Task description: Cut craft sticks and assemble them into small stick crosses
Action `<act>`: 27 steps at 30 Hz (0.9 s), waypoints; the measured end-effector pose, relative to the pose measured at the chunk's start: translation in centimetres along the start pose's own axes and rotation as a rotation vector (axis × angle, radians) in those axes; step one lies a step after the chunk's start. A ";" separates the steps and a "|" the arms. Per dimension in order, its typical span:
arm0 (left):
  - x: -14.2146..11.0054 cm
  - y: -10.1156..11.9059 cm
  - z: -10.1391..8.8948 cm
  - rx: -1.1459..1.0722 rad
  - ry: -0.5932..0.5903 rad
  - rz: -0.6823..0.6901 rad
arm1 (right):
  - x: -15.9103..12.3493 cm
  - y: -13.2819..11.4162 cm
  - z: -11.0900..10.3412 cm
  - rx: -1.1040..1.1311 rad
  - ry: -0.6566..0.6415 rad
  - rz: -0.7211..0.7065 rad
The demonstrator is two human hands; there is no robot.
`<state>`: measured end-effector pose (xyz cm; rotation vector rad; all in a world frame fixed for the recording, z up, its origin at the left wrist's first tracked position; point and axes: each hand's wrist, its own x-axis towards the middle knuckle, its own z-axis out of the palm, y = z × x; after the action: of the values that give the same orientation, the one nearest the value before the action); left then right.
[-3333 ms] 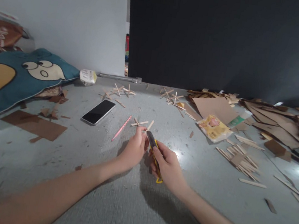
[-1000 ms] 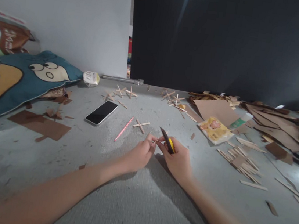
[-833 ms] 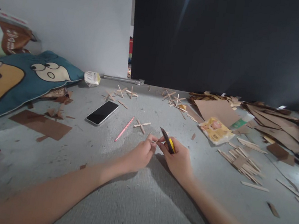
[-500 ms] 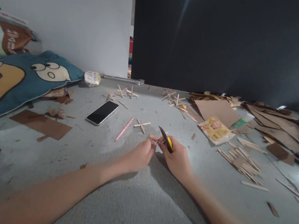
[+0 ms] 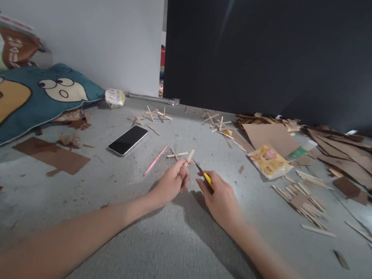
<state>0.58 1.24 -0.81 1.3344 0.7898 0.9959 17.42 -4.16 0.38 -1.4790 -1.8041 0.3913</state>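
My left hand (image 5: 170,183) is closed in a pinch on a short wooden craft stick (image 5: 189,156), which points up and away from me. My right hand (image 5: 221,200) grips a yellow and black utility knife (image 5: 203,175), its blade tip aimed at the stick and a little to its right. Both hands hover low over the grey floor (image 5: 170,248) in the middle of the view. Just beyond the stick lies a small cross of glued sticks (image 5: 175,154).
A black phone (image 5: 127,140) and a pink pencil (image 5: 154,159) lie to the left of the hands. A blue cartoon cushion (image 5: 22,98) sits far left, with brown card (image 5: 50,156) before it. Loose sticks (image 5: 297,197), a yellow packet (image 5: 268,159) and cardboard scraps (image 5: 342,157) fill the right.
My left hand has turned the stick upright and drawn it slightly left, away from the knife. The knife has dropped lower and its blade has come off the stick.
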 end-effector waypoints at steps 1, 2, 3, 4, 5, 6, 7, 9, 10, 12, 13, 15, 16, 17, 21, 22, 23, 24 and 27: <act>-0.1 0.1 0.0 0.022 0.006 0.003 | -0.1 0.1 -0.2 -0.044 -0.010 -0.011; -0.1 0.2 0.0 0.041 0.018 0.005 | -0.2 0.1 -0.4 -0.079 -0.023 -0.015; -0.2 0.2 0.0 0.058 0.031 0.007 | -0.3 0.1 -0.6 -0.107 -0.033 -0.019; -0.2 0.2 0.0 0.078 0.044 0.010 | -0.4 0.1 -0.8 -0.129 -0.042 -0.025; -0.2 0.2 0.0 0.102 0.054 0.014 | -0.4 0.2 -1.0 -0.146 -0.046 -0.036; -0.2 0.2 0.0 0.128 0.061 0.017 | -0.4 0.2 -1.2 -0.158 -0.046 -0.051; -0.3 0.2 0.0 0.153 0.068 0.019 | -0.4 0.2 -1.3 -0.162 -0.043 -0.067; -0.3 0.2 -0.1 0.202 0.075 0.020 | -0.3 0.2 -1.5 -0.149 -0.040 -0.088; -0.3 0.2 -0.1 0.223 0.079 0.020 | -0.3 0.3 -1.6 -0.134 -0.040 -0.092; -0.4 0.3 -0.1 0.261 0.082 0.025 | -0.3 0.3 -1.6 -0.101 -0.041 -0.091; -0.4 0.3 -0.1 0.280 0.081 0.030 | -0.3 0.4 -1.6 -0.088 -0.045 -0.091; -0.4 0.3 -0.1 0.312 0.082 0.041 | -0.3 0.4 -1.7 -0.074 -0.047 -0.096; -0.5 0.3 0.0 0.326 0.080 0.047 | -0.3 0.4 -1.6 -0.073 -0.049 -0.100; -0.5 0.3 0.0 0.339 0.079 0.052 | -0.4 0.4 -1.6 -0.074 -0.051 -0.104; -0.6 0.4 0.1 0.375 0.058 0.052 | -0.4 0.4 -1.6 -0.098 -0.051 -0.113; -0.6 0.4 0.0 0.383 0.058 0.049 | -0.4 0.3 -1.7 -0.106 -0.053 -0.113; -0.6 0.4 0.0 0.395 0.059 0.049 | -0.4 0.3 -1.7 -0.111 -0.057 -0.113; -0.7 0.4 0.0 0.408 0.060 0.050 | -0.4 0.2 -1.7 -0.114 -0.062 -0.112; -0.7 0.3 0.0 0.451 0.058 0.054 | -0.3 0.2 -1.8 -0.111 -0.070 -0.116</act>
<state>0.23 0.60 -0.57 1.7241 1.0697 0.9335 18.84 -4.79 1.33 -1.4419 -1.9852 0.2928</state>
